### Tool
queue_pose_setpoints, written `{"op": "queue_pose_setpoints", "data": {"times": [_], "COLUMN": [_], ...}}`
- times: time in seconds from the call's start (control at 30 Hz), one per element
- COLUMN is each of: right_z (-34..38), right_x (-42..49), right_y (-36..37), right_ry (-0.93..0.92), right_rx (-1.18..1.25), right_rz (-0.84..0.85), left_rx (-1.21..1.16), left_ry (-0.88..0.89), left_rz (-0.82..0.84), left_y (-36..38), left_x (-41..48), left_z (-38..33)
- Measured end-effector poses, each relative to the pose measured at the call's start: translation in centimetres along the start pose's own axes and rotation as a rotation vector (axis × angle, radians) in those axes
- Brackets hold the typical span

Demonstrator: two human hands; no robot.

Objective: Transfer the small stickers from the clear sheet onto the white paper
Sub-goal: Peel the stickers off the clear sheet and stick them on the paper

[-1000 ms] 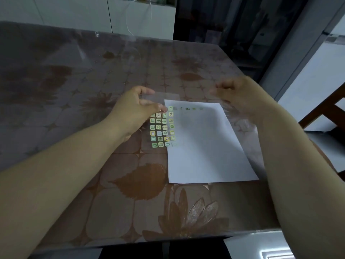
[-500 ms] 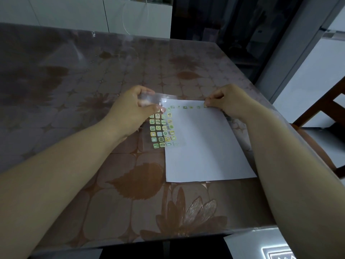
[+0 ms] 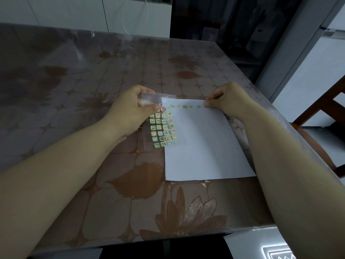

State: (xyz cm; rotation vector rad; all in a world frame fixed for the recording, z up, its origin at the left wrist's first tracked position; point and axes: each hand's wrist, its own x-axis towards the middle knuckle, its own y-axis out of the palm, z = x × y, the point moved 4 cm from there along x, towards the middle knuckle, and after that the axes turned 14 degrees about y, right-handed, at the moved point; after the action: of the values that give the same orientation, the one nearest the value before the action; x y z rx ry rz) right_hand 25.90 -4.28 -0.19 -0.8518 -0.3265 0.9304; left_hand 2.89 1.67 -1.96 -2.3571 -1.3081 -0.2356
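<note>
The left hand [image 3: 130, 113] is gripping the clear sheet [image 3: 148, 98] by its far edge, the sheet overlapping the white paper's [image 3: 201, 146] left edge. The right hand [image 3: 230, 100] is pinching a sticker [image 3: 205, 106] at the paper's far-right corner.

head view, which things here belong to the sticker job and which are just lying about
In the job: clear plastic sticker sheet, gripped by the left hand; small green and yellow square stickers; white paper sheet; right hand, pinching one sticker at the paper's top edge.
Lying about: brown wooden chair; white cable.
</note>
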Motion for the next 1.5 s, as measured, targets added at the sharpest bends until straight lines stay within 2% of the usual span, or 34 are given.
{"op": "queue_pose_setpoints", "data": {"times": [0.37,0.67,0.73,0.8,0.87,0.97,1.07,1.2,1.5], "right_z": [-1.1,-0.6,-0.5,-0.1,1.3,4.3,5.5,5.3,5.4], "right_x": [0.2,-0.1,-0.2,-0.7,-1.9,-4.0,-4.7,-4.5,-4.5], "right_y": [0.0,0.1,-0.2,-0.9,-1.2,0.4,3.1,4.2,4.5], "right_ry": [0.198,0.191,0.179,0.139,0.011,-0.259,-0.398,-0.407,-0.397], "right_rx": [0.200,0.213,0.227,0.305,0.361,0.340,0.167,0.070,0.211], "right_rz": [-0.010,-0.024,-0.089,-0.187,-0.233,-0.118,-0.006,-0.036,-0.108], "left_rx": [-0.031,-0.065,-0.085,-0.136,-0.211,-0.281,-0.297,-0.314,-0.549], "left_ry": [0.040,0.032,0.024,0.002,-0.029,-0.051,-0.055,-0.067,-0.150], "left_rz": [0.016,0.013,0.015,0.020,0.018,0.008,0.003,0.013,0.012], "left_y": [-0.2,0.0,0.0,0.1,0.3,0.4,0.3,0.2,0.6], "left_x": [0.2,0.2,0.2,0.1,0.1,0.1,0.1,0.0,0.0], "left_z": [0.4,0.5,0.5,0.4,0.4,0.4,0.3,0.0,-0.7]}}
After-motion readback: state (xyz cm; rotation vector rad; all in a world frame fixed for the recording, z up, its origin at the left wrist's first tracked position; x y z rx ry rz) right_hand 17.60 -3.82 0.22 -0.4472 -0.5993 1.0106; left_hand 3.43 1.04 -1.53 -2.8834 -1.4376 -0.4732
